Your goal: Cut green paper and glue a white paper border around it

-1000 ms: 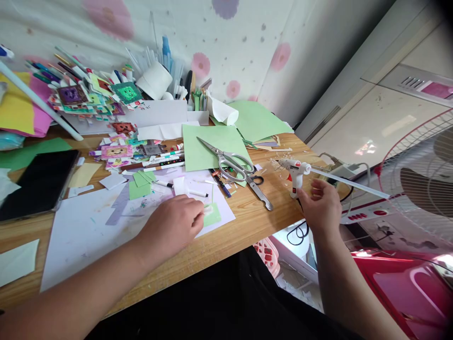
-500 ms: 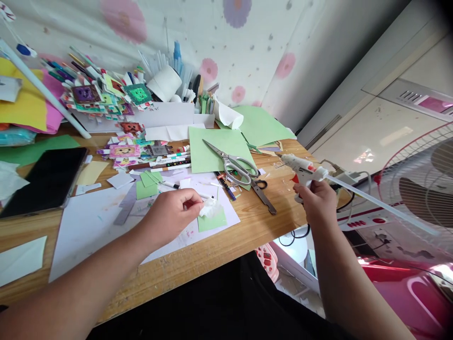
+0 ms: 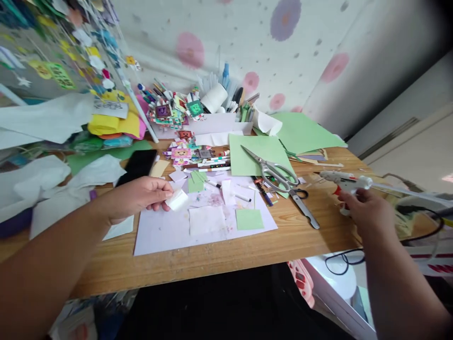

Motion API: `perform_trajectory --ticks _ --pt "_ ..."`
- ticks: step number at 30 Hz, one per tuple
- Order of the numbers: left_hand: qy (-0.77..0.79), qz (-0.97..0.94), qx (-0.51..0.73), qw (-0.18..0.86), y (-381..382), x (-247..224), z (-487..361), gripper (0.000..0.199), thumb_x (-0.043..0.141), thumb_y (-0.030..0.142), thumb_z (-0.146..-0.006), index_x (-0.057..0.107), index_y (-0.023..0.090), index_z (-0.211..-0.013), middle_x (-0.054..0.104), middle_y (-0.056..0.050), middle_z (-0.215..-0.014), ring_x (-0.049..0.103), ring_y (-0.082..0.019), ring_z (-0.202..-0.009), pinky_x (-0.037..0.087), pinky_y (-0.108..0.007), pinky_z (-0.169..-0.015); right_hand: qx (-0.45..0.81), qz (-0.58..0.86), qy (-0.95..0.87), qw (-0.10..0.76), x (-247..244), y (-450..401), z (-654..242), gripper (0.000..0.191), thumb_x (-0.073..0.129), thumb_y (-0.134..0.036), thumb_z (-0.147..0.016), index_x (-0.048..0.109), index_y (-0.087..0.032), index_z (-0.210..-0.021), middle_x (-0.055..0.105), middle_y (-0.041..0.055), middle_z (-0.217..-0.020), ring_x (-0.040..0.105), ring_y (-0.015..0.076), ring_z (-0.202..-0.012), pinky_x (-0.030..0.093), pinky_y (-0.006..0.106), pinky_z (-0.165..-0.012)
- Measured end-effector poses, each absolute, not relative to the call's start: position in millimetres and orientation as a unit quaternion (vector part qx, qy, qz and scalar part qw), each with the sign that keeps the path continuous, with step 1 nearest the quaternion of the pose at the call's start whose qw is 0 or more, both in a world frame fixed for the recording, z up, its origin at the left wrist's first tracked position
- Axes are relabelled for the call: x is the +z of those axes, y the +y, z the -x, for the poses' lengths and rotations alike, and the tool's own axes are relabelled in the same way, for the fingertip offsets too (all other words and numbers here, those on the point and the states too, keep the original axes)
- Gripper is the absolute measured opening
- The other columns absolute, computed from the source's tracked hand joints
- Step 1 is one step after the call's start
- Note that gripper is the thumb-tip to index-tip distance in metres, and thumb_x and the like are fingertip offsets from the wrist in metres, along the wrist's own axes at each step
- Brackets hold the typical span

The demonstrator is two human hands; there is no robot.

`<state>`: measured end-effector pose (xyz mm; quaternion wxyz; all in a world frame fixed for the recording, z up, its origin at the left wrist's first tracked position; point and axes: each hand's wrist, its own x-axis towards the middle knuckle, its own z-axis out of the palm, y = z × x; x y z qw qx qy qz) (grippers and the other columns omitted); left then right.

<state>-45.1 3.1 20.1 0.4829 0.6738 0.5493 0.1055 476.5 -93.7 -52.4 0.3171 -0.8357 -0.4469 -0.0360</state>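
Between the thumb and fingers of my left hand [image 3: 148, 194] is a small glossy white piece [image 3: 177, 200], perhaps tape or film, held over the white sheet [image 3: 166, 236]. My right hand [image 3: 370, 208] grips a white hot glue gun [image 3: 348, 182] at the table's right side, its nozzle pointing left and a long clear glue stick [image 3: 414, 192] sticking out behind. On the white sheet lie a white paper rectangle [image 3: 207, 220] and a small green paper rectangle [image 3: 249, 219]. Large scissors [image 3: 276, 172] rest partly on a green sheet [image 3: 255, 146].
Markers [image 3: 214, 165] and coloured paper figures [image 3: 181, 153] lie behind the white sheet. A black phone [image 3: 139, 163] is near my left forearm. A pen holder box [image 3: 208, 123] stands against the curtain. A black cable [image 3: 345, 264] hangs at the right edge.
My left hand has moved left with the white piece, uncovering the paper rectangles. My right hand still holds the glue gun, now resting or hovering lower at the right. The view has swung left.
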Motion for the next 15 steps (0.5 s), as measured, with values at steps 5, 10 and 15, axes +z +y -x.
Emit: perform_trajectory --ticks 5,10,15 --pt "0.601 -0.769 -0.023 0.218 7.0 20.0 61.1 0.034 0.044 0.040 -0.086 0.067 0.018 -0.075 0.065 0.000 -0.066 0.056 -0.015 -0.060 0.035 -0.024 -0.054 -0.040 0.884 -0.374 0.277 -45.5 -90.4 -474.7 0.031 0.056 -0.056 -0.070 0.045 -0.028 -0.064 0.051 0.0047 -0.056 0.050 0.0268 -0.053 0.031 0.037 -0.053" --pt "0.564 -0.824 0.057 -0.004 -13.4 23.7 29.4 0.043 0.028 0.033 -0.095 0.068 0.016 -0.095 0.058 -0.004 -0.091 0.054 -0.022 -0.091 0.037 -0.033 -0.074 -0.052 0.886 -0.366 0.278 -36.4 -96.4 -463.7 0.030 0.058 -0.053 -0.072 0.054 -0.023 -0.069 0.061 0.0109 -0.065 0.052 0.0252 -0.059 0.032 0.037 -0.056" --pt "0.330 -0.933 0.139 0.029 -43.0 2.4 -31.3 0.025 0.043 0.032 -0.094 0.067 0.023 -0.096 0.064 -0.004 -0.097 0.056 -0.023 -0.094 0.042 -0.036 -0.081 -0.080 0.887 -0.360 0.280 -35.3 -101.6 -459.2 0.038 0.054 -0.049 -0.077 0.066 -0.014 -0.087 0.069 0.0147 -0.075 0.058 0.0256 -0.063 0.035 0.034 -0.056"
